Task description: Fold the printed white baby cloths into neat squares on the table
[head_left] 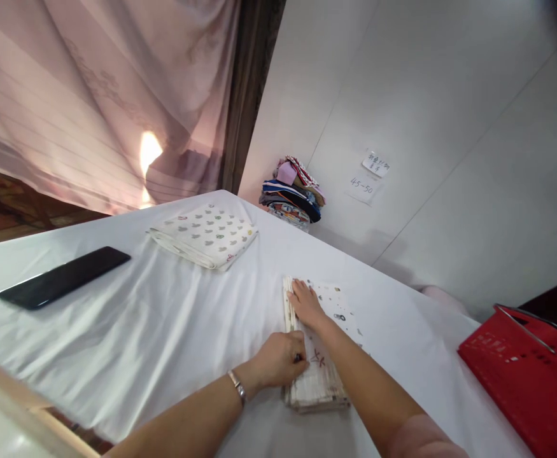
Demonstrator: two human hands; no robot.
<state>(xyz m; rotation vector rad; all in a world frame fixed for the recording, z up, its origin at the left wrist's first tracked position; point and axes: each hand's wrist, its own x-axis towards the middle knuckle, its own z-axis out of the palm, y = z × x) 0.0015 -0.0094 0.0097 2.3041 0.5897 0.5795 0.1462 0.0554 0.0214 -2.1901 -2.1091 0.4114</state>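
A thick folded stack of white printed cloth point(323, 381) lies in front of me, with small scattered motifs and a red mark on top. My right hand point(307, 304) rests flat on its far left part, fingers stretched out. Nearer to me, my left hand point(282, 358), with a metal band at the wrist, is closed in a fist against the cloth's left edge. Something small and dark shows at its fingers; its kind cannot be made out. Farther off to the left lies another folded white cloth point(206, 236), printed with grey and coloured motifs.
A white sheet point(173, 343) covers the table. A long black flat object point(65, 277) lies at left. A red basket point(526, 369) stands at right. Beyond the far edge is a pile of folded fabrics point(293, 194), near handwritten papers point(364, 189) and a pink curtain point(106, 95).
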